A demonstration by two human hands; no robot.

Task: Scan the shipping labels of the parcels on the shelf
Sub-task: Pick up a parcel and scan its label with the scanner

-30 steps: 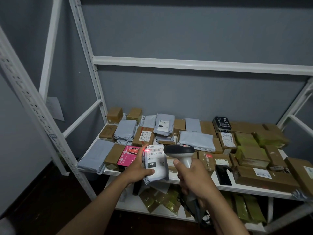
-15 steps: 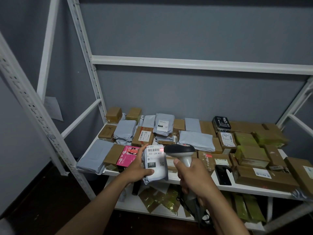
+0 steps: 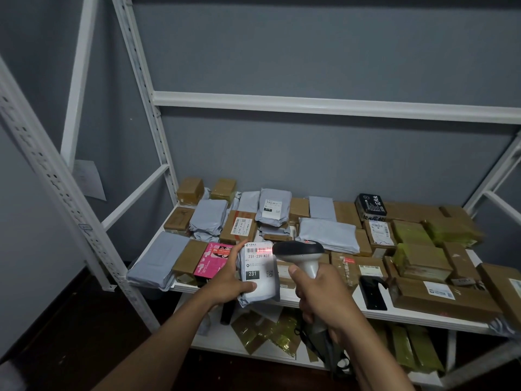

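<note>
My left hand (image 3: 229, 280) grips a small grey mailer parcel (image 3: 260, 292) upright in front of the shelf, its white shipping label (image 3: 258, 263) marked 231 facing me. My right hand (image 3: 317, 296) holds the handle of a grey and black barcode scanner (image 3: 299, 251), whose head points left at the label from a few centimetres away. A red scan glow lies on the label's top right corner. The white metal shelf (image 3: 408, 316) behind carries several grey mailers and brown boxes.
A pink box (image 3: 212, 259) lies just left of the held parcel. A black scanner stand (image 3: 372, 292) sits on the shelf's front edge to the right. The lower shelf holds yellow-taped packets (image 3: 270, 331). White uprights (image 3: 50, 176) stand at left; dark floor lies below.
The red scan light has shifted from the label's left edge to its top right corner. Both hands have stayed nearly in place.
</note>
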